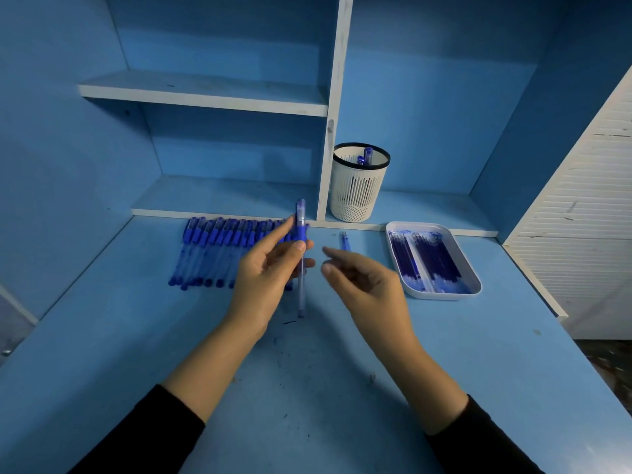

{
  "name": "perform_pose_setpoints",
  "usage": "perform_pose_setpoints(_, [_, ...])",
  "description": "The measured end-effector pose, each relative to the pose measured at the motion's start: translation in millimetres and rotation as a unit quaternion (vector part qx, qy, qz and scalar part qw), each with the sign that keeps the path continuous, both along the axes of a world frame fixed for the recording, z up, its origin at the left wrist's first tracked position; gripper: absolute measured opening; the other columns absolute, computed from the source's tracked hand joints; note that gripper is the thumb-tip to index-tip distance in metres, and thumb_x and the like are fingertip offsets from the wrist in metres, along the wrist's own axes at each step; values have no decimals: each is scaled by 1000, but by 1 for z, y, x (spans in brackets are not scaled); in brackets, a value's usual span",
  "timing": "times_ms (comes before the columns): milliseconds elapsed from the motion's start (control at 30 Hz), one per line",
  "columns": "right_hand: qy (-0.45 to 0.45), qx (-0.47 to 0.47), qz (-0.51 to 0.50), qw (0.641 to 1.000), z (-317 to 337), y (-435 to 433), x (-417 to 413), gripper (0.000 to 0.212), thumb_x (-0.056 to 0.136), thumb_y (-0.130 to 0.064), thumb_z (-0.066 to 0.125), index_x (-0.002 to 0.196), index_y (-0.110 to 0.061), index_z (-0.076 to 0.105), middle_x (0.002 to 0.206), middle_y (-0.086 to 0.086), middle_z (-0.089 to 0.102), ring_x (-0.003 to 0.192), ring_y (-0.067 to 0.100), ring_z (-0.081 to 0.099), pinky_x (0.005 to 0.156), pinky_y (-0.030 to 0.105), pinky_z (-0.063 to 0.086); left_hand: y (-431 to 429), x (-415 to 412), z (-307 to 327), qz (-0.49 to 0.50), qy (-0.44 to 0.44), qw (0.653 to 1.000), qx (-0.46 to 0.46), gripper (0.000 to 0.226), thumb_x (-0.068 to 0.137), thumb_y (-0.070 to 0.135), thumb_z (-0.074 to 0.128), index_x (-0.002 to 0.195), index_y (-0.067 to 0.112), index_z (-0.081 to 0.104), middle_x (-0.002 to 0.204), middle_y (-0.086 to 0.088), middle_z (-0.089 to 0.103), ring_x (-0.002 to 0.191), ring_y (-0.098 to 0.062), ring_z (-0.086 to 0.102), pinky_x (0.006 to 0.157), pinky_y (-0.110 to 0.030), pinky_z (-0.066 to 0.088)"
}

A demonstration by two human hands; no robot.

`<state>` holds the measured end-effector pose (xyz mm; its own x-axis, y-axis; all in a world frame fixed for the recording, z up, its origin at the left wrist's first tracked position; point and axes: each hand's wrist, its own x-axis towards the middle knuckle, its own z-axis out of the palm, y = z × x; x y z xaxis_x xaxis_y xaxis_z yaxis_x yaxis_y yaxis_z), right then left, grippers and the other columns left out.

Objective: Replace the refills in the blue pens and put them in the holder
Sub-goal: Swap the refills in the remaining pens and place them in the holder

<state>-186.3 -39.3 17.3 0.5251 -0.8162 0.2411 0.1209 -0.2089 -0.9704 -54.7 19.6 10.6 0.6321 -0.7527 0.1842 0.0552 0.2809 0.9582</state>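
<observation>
The white plastic holder [359,196] sits far back on the shelf ledge. It's a round cup with a black rim, slotted sides and a dotted base, and a couple of blue pens [366,155] poke up inside. To the right, a white rounded-rectangle tray [441,295] is full of dark blue refills [427,258] lying lengthwise.

The left hand [263,278] grips one pen [301,295] upright between thumb and fingers; it has a clear barrel and a blue grip. The right hand [362,278] is just beside it, fingers relaxed and holding nothing. A row of capped pens [212,251] lies on the left of the ink-speckled blue desk [307,388], and a loose refill or two [344,242] lies just past the right hand.
</observation>
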Motion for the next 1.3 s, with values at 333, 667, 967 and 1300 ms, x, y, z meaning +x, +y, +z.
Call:
perform_pose_setpoints(333, [-73,16,-38,996,6,-21,-5,20,87,-8,66,106,-15,68,90,11,69,80,15,63,68,20,52,3,-15,-10,-83,-143,985,44,32,88,9,69,111,30,70,84,8,73,70,-11,60,69,-22,54])
perform_pose_setpoints(667, [-87,33,-50,994,-5,-21,-1,17,89,3,59,86,-13,66,73,-9,67,75,11,61,66,18,49,-2,-14,-18,-59,-189,980,35,26,88,14,69,100,36,72,84,3,74,70,-30,64,71,-44,53])
perform_pose_setpoints(967, [-98,24,-37,994,0,-30,-5,10,89,4,59,94,0,66,85,6,68,80,9,65,77,18,51,0,-13,-19,-85,-242,966,42,36,96,7,58,120,33,61,72,1,65,66,-7,51,64,-14,43])
perform_pose_setpoints(1300, [-133,92,-79,984,11,-45,-15,14,85,-5,69,99,-8,70,81,0,73,76,9,67,80,20,53,4,-14,-15,-47,-159,986,34,28,89,24,64,116,25,69,91,-1,76,56,-6,50,53,-14,42])
